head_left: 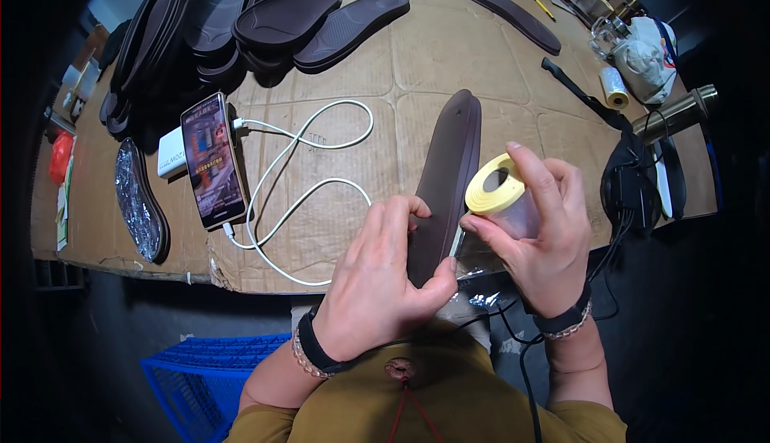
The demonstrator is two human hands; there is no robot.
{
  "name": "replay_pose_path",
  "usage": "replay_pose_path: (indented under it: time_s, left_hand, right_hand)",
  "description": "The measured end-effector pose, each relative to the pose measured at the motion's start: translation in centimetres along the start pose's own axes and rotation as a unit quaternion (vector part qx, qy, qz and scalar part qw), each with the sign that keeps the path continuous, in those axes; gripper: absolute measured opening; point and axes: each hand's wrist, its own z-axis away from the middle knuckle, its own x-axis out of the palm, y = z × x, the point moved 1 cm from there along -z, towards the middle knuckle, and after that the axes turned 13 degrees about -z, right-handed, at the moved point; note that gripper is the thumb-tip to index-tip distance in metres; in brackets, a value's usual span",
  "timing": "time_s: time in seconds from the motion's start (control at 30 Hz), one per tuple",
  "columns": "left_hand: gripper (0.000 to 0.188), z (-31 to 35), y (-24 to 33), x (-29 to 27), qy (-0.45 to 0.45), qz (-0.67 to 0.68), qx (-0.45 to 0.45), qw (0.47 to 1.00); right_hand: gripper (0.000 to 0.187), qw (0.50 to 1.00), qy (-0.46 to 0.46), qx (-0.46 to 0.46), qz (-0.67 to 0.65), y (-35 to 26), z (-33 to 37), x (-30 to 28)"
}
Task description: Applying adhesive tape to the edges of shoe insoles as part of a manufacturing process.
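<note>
A dark brown shoe sole (445,158), seemingly a pair pressed together, stands tilted near the table's front edge. My left hand (378,265) grips its lower part, fingers over the left face and thumb near the right edge. In my right hand (549,238) is a roll of yellowish tape (482,199), pinched between thumb and fingers just right of the sole. A narrow pale strip (457,242) runs from below the roll toward my left thumb. Whether the strip is stuck to the sole, I cannot tell.
Brown soles (289,18) are heaped at the far left; another sole (513,18) lies far right. A phone (215,162) leans on a white power block (171,153) with a looping white cable (265,182). A plastic-wrapped sole (138,202) lies left, a black cabled device (630,190) right.
</note>
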Motion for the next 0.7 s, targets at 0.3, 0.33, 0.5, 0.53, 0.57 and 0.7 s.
replay_pose_path:
  time_s: [0.3,0.33,0.5,0.53,0.57,0.7]
  left_hand:
    - [0.052,-0.1,0.0,0.1,-0.001,-0.006,-0.002,1.000]
    - [0.051,-0.1,0.0,0.1,0.001,-0.006,-0.002,1.000]
    - [0.051,-0.8,0.0,-0.5,-0.021,-0.006,-0.001,1.000]
    - [0.051,-1.1,0.1,-0.7,-0.032,-0.010,-0.004,0.999]
    - [0.051,-1.3,0.1,-0.7,-0.031,-0.011,-0.004,0.999]
    - [0.048,-2.9,0.7,-1.3,-0.062,-0.045,-0.022,0.997]
  right_hand:
    - [0.079,1.000,0.003,0.003,0.021,-0.2,0.2,0.4]
    - [0.078,1.000,0.004,0.007,0.025,-0.2,0.2,0.4]
    - [0.077,0.999,0.003,-0.004,0.043,-0.5,0.3,0.5]
    - [0.076,0.999,-0.001,-0.005,0.044,-0.6,0.3,0.5]
    - [0.076,0.999,-0.001,-0.006,0.042,-0.5,0.3,0.5]
    - [0.076,1.000,-0.016,-0.008,0.025,-0.1,-0.1,0.2]
